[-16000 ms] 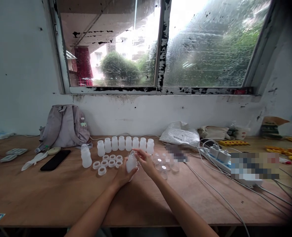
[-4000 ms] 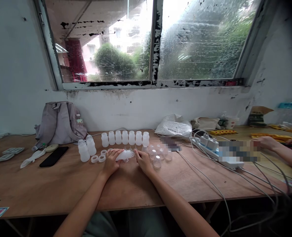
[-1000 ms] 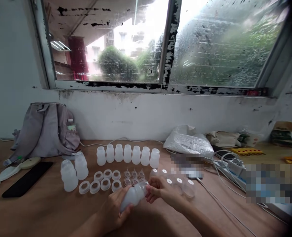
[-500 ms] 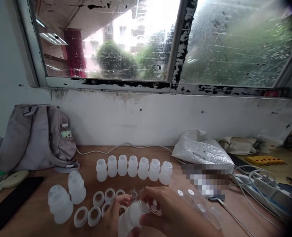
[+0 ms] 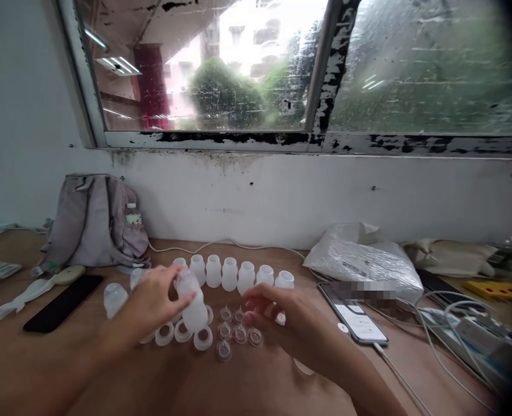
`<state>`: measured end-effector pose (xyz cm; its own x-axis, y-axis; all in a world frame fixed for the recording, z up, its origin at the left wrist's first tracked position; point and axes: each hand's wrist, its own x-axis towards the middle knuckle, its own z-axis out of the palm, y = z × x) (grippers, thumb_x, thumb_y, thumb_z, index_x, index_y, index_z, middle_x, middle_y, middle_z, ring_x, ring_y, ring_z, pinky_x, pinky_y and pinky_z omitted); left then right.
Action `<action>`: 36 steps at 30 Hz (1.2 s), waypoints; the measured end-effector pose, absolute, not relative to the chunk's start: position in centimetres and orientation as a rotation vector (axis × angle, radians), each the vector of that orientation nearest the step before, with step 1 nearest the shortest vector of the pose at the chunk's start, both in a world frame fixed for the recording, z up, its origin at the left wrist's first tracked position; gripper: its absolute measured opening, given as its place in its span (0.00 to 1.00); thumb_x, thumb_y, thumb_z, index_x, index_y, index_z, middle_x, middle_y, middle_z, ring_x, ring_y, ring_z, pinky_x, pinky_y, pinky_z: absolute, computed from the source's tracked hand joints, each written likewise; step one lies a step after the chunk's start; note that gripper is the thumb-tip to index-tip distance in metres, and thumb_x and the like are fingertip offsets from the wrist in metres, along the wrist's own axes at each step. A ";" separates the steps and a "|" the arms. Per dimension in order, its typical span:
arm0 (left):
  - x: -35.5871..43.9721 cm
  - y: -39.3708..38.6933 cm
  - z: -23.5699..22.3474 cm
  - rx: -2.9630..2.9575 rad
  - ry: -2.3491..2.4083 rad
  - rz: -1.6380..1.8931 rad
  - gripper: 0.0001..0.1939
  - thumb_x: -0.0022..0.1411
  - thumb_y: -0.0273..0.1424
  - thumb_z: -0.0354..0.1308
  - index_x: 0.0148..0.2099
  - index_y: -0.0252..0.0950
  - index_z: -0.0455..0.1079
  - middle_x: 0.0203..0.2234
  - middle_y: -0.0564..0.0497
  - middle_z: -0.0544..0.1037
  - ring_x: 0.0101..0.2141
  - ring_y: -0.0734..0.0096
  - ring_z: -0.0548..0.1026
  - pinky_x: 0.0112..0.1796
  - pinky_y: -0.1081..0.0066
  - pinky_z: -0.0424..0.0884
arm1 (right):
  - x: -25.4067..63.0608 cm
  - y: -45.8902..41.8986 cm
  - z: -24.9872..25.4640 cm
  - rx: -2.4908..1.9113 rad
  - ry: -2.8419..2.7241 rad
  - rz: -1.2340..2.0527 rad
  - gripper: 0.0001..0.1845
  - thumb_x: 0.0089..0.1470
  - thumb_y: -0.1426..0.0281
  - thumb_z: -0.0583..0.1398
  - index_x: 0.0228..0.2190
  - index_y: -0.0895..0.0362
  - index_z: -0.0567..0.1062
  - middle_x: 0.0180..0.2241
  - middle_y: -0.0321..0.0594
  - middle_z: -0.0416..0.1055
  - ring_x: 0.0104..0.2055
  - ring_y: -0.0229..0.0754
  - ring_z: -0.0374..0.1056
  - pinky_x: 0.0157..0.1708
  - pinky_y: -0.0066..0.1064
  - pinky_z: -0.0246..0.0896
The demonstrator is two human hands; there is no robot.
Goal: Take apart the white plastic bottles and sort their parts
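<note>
My left hand [image 5: 163, 294] grips an assembled baby bottle [image 5: 192, 303] of frosted white plastic, held tilted above the rings. Partly under it lie several white collar rings [image 5: 203, 338]. My right hand [image 5: 273, 306] has its fingers bent and apart, with nothing visible between them, over the right side of a group of clear bottle nipples [image 5: 240, 333]. Behind both hands stands a row of several open bottle bodies [image 5: 229, 274]. To the left, another assembled bottle [image 5: 114, 299] stands partly behind my left forearm, and one more [image 5: 137, 278] is mostly hidden by my left hand.
A phone [image 5: 355, 315] on a charging cable lies at the right, beside a white disc [image 5: 342, 328]. Behind it are a silvery padded bag [image 5: 364, 263] and a power strip [image 5: 459, 329] with tangled cords. A grey backpack [image 5: 95, 219] and a black slab [image 5: 64, 303] are at the left.
The bottle, earlier between both hands at the front, has moved up and away in my left hand. My right hand has let go of it. The camera view has shifted.
</note>
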<state>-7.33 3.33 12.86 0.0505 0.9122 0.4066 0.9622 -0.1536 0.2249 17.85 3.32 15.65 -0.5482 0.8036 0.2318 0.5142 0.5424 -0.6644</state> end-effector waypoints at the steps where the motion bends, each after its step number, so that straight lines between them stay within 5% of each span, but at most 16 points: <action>1: -7.8 3.6 13.6 -2.128 -2.029 -0.613 0.21 0.49 0.47 0.50 0.39 0.38 0.64 0.30 0.49 0.73 0.34 0.61 0.71 0.37 0.65 0.62 | 18.3 3.3 15.9 -1.043 -2.270 0.721 0.12 0.49 0.59 0.56 0.34 0.51 0.71 0.28 0.37 0.70 0.28 0.38 0.65 0.26 0.29 0.58; 6: -9.8 5.3 16.4 -2.068 -2.173 -0.145 0.21 0.49 0.46 0.48 0.39 0.35 0.63 0.26 0.49 0.74 0.31 0.60 0.72 0.37 0.64 0.58 | 19.4 2.4 16.3 -1.059 -2.308 0.601 0.12 0.49 0.58 0.55 0.32 0.51 0.71 0.29 0.38 0.71 0.29 0.41 0.65 0.26 0.30 0.56; 14: -11.8 7.9 14.8 -2.013 -2.248 0.160 0.21 0.49 0.43 0.48 0.41 0.33 0.63 0.37 0.39 0.74 0.40 0.49 0.70 0.40 0.55 0.56 | 18.0 0.4 15.1 -1.111 -2.376 0.412 0.11 0.52 0.61 0.54 0.33 0.52 0.71 0.27 0.37 0.71 0.28 0.41 0.65 0.25 0.29 0.50; 28: -12.3 8.8 12.5 -1.925 -2.326 0.024 0.19 0.53 0.38 0.47 0.44 0.31 0.62 0.37 0.36 0.74 0.40 0.49 0.70 0.42 0.50 0.54 | 16.3 1.2 12.9 -1.212 -2.564 0.384 0.13 0.51 0.60 0.53 0.32 0.54 0.71 0.28 0.37 0.72 0.28 0.39 0.66 0.23 0.26 0.48; 32: -11.6 8.0 12.2 -1.869 -2.195 -0.118 0.21 0.55 0.38 0.46 0.48 0.31 0.60 0.44 0.35 0.69 0.48 0.46 0.62 0.46 0.46 0.49 | 15.6 2.0 9.2 -1.255 -2.617 0.364 0.11 0.49 0.61 0.55 0.32 0.54 0.71 0.27 0.38 0.71 0.29 0.41 0.67 0.24 0.26 0.50; 36: -9.2 5.4 10.0 -2.050 -1.776 -0.504 0.15 0.57 0.35 0.45 0.45 0.34 0.63 0.44 0.41 0.68 0.47 0.55 0.62 0.48 0.55 0.52 | 15.4 2.3 4.2 -1.296 -2.506 0.350 0.13 0.49 0.64 0.56 0.38 0.55 0.67 0.31 0.39 0.70 0.32 0.42 0.67 0.27 0.27 0.54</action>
